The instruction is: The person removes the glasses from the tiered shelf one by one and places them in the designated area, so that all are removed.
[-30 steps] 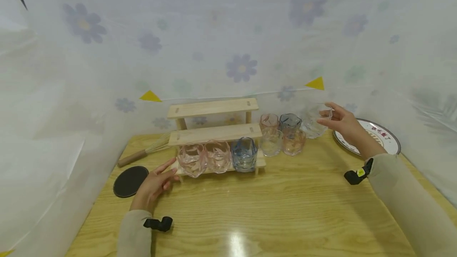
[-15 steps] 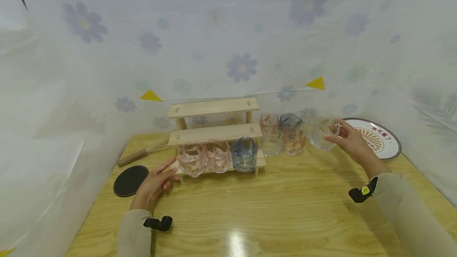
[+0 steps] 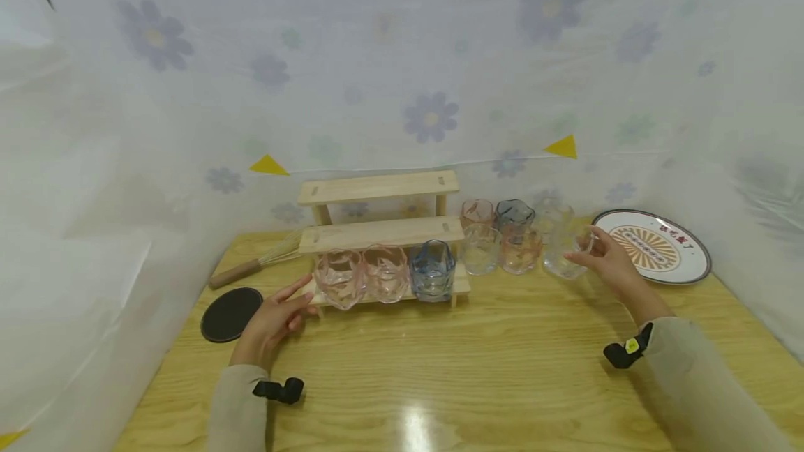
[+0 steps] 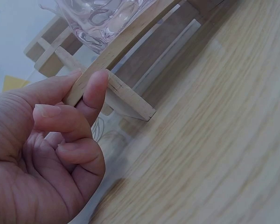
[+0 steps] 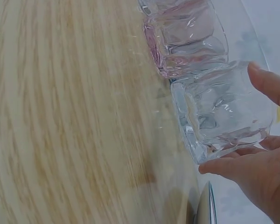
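Observation:
In the head view my left hand (image 3: 271,323) pinches the left end of a wooden tiered rack's lowest board (image 4: 119,49) between thumb and finger; its other fingers are curled. Two pink glasses (image 3: 339,277) and a blue glass (image 3: 433,272) stand along that board. My right hand (image 3: 612,267) grips a clear glass (image 5: 221,109) by its sides, thumb and fingers on opposite faces. This glass is upright, at the right end of a front row, beside a pink glass (image 5: 189,39). Another clear glass (image 3: 554,215) shows behind it.
Left of the held glass, a front clear glass (image 3: 480,251), a back pink glass (image 3: 477,212) and a dark blue glass (image 3: 515,212) cluster beside the rack. A round plate (image 3: 691,260) lies at right. A whisk (image 3: 237,274) and black disc (image 3: 231,315) lie at left.
My right hand has brought the clear glass down and toward me, from the back row to the end of the front row. My left hand stays on the rack.

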`<control>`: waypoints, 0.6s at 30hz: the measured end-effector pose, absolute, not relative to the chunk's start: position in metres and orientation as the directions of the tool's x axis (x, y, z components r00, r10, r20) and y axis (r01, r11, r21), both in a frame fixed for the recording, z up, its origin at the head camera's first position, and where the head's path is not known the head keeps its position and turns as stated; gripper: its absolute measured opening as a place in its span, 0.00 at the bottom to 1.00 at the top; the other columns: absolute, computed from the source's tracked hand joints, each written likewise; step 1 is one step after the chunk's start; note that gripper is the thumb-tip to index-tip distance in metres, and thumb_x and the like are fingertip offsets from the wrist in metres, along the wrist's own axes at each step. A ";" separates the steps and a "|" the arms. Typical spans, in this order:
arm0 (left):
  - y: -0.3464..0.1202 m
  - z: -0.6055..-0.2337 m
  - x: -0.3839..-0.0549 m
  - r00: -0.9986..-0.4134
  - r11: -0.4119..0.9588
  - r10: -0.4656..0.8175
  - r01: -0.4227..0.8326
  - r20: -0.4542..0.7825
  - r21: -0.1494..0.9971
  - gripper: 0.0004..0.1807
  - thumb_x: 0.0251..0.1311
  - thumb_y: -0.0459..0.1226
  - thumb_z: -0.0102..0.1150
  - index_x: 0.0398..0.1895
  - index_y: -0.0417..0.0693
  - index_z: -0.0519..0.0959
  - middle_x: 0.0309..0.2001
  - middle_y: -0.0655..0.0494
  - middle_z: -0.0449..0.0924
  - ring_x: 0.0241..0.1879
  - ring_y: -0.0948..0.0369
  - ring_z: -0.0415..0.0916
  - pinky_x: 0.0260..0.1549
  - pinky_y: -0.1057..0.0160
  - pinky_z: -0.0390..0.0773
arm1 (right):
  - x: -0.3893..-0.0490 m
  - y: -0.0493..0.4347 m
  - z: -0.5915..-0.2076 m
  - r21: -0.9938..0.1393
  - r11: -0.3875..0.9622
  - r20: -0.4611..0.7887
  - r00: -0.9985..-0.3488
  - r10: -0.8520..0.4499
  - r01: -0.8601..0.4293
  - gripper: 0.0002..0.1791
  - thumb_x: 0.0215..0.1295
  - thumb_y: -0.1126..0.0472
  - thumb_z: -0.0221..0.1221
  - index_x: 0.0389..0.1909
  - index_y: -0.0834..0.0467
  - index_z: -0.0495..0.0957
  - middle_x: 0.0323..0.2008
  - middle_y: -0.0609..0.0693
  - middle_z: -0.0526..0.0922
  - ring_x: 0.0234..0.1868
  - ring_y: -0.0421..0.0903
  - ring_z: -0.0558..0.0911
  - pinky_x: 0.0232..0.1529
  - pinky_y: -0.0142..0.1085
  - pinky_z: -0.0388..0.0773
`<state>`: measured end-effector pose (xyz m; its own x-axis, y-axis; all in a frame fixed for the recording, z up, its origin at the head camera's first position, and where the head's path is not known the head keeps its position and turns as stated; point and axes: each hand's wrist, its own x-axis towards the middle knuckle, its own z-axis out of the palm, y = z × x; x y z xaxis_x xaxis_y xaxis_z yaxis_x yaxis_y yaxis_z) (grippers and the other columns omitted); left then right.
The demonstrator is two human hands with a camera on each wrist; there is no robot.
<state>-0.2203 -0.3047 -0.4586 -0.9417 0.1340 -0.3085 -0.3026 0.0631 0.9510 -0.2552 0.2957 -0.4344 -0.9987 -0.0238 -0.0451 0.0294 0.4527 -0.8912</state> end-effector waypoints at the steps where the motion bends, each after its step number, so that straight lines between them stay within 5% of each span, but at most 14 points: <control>1: -0.305 -0.458 -0.220 -0.942 0.061 0.134 -0.303 -0.309 0.951 0.35 0.63 0.44 0.59 0.72 0.58 0.59 0.30 0.54 0.84 0.12 0.69 0.60 0.14 0.71 0.62 | -0.256 0.294 -0.435 -0.898 0.440 -0.043 -0.999 -0.022 0.029 0.54 0.64 0.48 0.60 0.75 0.57 0.30 0.69 0.69 0.50 0.69 0.67 0.49 0.62 0.61 0.54; 11: -0.303 -0.456 -0.219 -0.944 0.049 0.125 -0.303 -0.307 0.952 0.35 0.62 0.44 0.60 0.72 0.58 0.59 0.29 0.54 0.84 0.12 0.69 0.60 0.14 0.71 0.62 | -0.258 0.288 -0.440 -0.949 0.310 -0.062 -0.998 -0.015 0.055 0.54 0.65 0.53 0.60 0.74 0.59 0.28 0.71 0.69 0.45 0.71 0.65 0.45 0.65 0.58 0.50; 18: -0.304 -0.457 -0.219 -0.942 0.058 0.132 -0.302 -0.307 0.952 0.35 0.63 0.44 0.59 0.72 0.58 0.59 0.29 0.54 0.84 0.11 0.69 0.60 0.13 0.72 0.62 | -0.257 0.288 -0.443 -0.958 0.278 -0.069 -0.998 0.005 0.068 0.53 0.66 0.52 0.59 0.74 0.59 0.28 0.70 0.66 0.49 0.71 0.62 0.45 0.65 0.57 0.51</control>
